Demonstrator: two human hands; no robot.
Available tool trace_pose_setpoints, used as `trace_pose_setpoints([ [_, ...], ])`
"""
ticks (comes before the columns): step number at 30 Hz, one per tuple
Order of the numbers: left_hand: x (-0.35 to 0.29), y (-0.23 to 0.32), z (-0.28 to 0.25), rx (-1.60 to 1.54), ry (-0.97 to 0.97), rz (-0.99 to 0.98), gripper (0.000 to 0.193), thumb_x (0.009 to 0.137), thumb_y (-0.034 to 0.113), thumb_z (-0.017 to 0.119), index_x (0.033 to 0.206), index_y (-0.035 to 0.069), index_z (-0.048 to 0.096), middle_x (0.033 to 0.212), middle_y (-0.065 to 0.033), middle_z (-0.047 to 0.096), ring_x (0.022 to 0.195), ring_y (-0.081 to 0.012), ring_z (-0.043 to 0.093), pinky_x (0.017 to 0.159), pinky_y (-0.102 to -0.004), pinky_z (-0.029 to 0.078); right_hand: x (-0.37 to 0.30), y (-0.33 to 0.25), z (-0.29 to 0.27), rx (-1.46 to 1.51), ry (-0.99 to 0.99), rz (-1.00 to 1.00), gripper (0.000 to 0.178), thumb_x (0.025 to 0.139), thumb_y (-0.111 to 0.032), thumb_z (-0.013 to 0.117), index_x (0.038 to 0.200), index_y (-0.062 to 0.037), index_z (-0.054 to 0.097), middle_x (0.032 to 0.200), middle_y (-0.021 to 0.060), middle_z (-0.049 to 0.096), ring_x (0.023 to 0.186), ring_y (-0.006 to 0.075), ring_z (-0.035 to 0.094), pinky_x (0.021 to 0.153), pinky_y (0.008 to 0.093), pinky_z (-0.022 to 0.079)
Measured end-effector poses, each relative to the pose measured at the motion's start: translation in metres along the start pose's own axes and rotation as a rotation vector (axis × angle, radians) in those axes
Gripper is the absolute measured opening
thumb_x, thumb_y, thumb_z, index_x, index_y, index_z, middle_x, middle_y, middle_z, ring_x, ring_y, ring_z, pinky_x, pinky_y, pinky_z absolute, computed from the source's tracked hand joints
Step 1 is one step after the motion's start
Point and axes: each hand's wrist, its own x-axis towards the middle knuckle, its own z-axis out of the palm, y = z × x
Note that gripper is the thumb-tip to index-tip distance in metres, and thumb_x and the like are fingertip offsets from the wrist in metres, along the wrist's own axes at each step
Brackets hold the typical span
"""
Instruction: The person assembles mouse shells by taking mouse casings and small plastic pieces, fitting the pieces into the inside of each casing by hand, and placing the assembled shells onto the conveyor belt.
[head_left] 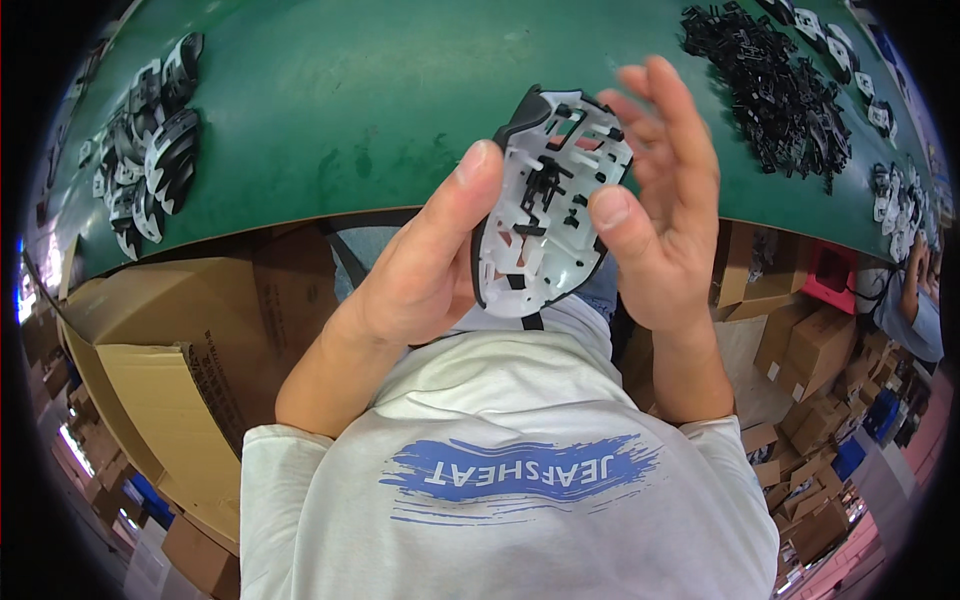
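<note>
The piece in hand looks well along, judging by its fittings: the white-and-black plastic shell [570, 228] is held up with its hollow inner side in view, above the person's lap and just short of the near edge of the green worktop [330, 100], and a black insert [541, 190] sits at the middle of its white interior, with smaller dark bits showing near the upper end and along the right side. Whether every one of these is fully seated cannot be told from here. Plenty appears to be left around it: a broad heap of loose black plastic parts [775, 100] lies at the far right, white-and-black pieces [838, 50] lie beyond it, and more pale pieces [895, 205] gather near the right rim. At the left, a cluster of black-and-white shells [175, 150] leans together; their inner sides are too hidden to say if they are fitted. The left hand [415, 255] has its grip closed on the held shell, thumb along the left rim and fingers mostly hidden behind. The right hand [668, 205] is open, fingers raised, apart and slightly blurred, its thumb at the shell's right edge; whether that thumb touches is unclear.
</note>
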Motion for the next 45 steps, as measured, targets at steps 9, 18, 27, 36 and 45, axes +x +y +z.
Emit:
trace_pose_setpoints([
  [9, -0.003, 0.008, -0.001, 0.315, 0.018, -0.028, 0.066, 0.116, 0.051, 0.037, 0.160, 0.001, 0.041, 0.147, -0.0100, 0.057, 0.135, -0.0160, 0.055, 0.113, -0.0344, 0.045, 0.003, -0.008, 0.006, 0.541, -0.192, 0.641, 0.050, 0.093, -0.006, 0.080, 0.138, 0.0011, 0.059, 0.126, 0.0072, 0.070, 0.120, 0.0179, 0.067, 0.107, 0.0359, 0.053],
  [18, 0.000, 0.000, 0.005, 0.549, 0.156, -0.008, 0.067, 0.114, 0.054, 0.042, 0.156, 0.002, 0.038, 0.149, -0.0149, 0.056, 0.137, -0.0219, 0.058, 0.112, -0.0393, 0.050, 0.002, -0.008, 0.001, 0.730, -0.106, 0.741, 0.044, 0.092, -0.007, 0.085, 0.128, -0.0003, 0.062, 0.116, 0.0077, 0.072, 0.106, 0.0146, 0.069, 0.098, 0.0345, 0.056],
  [27, -0.004, -0.006, 0.003, 0.609, 0.165, 0.055, 0.068, 0.113, 0.055, 0.044, 0.154, 0.002, 0.033, 0.146, -0.0128, 0.054, 0.135, -0.0187, 0.054, 0.114, -0.0362, 0.044, -0.008, -0.005, 0.005, 0.565, -0.095, 0.626, 0.044, 0.088, -0.002, 0.087, 0.124, -0.0015, 0.061, 0.115, 0.0077, 0.071, 0.106, 0.0139, 0.069, 0.095, 0.0332, 0.057],
  [36, -0.017, -0.008, 0.009, 0.551, 0.111, 0.072, 0.084, 0.105, 0.063, 0.055, 0.156, 0.002, 0.027, 0.148, -0.0144, 0.049, 0.136, -0.0225, 0.052, 0.115, -0.0377, 0.043, -0.005, 0.007, 0.002, 0.953, -0.133, 0.586, 0.053, 0.085, 0.005, 0.086, 0.130, -0.0009, 0.058, 0.120, 0.0086, 0.069, 0.113, 0.0154, 0.067, 0.098, 0.0338, 0.055],
  [45, -0.020, -0.038, -0.021, 1.192, -0.223, 0.972, 0.040, 0.094, 0.043, 0.080, 0.121, 0.014, 0.074, 0.116, -0.0131, 0.044, 0.100, -0.0328, 0.054, 0.087, -0.0468, 0.051, -0.017, 0.017, -0.020, 0.468, -0.084, -0.273, 0.035, 0.087, -0.010, 0.087, 0.114, -0.0032, 0.067, 0.109, 0.0196, 0.078, 0.100, 0.0325, 0.078, 0.092, 0.0465, 0.065],
])
